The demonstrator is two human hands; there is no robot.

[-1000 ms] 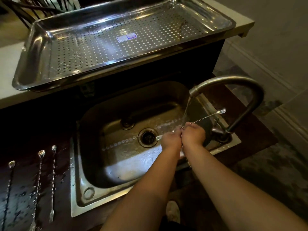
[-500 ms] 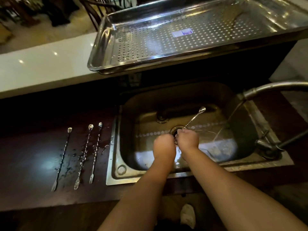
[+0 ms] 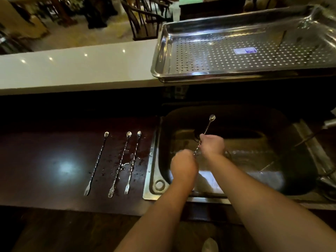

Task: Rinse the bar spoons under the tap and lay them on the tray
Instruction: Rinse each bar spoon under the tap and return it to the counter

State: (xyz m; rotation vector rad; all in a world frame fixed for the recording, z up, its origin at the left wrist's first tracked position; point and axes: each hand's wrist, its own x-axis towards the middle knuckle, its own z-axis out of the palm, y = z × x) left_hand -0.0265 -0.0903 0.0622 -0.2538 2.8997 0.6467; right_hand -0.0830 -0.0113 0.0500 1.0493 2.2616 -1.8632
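Note:
Over the steel sink (image 3: 154,160) both my hands hold one twisted bar spoon (image 3: 208,126), bowl end pointing up and away. My right hand (image 3: 211,143) grips its middle; my left hand (image 3: 183,163) is closed at its lower end, which is hidden. Three more bar spoons lie side by side on the dark wet counter, bowls away, fork ends toward me: one (image 3: 97,161), a second (image 3: 121,161) and a third (image 3: 133,160) nearest the sink. The perforated steel tray (image 3: 163,57) sits on the raised white ledge behind the sink, with only a small label in it.
The tap (image 3: 329,122) shows only at the right edge. A white ledge (image 3: 72,68) runs along the back, with chairs (image 3: 143,17) beyond it. Water drops spot the dark counter (image 3: 45,164) around the spoons.
My view has swung left. Both hands carried the spoon out of the water stream toward the left of the sink and tilted it more upright.

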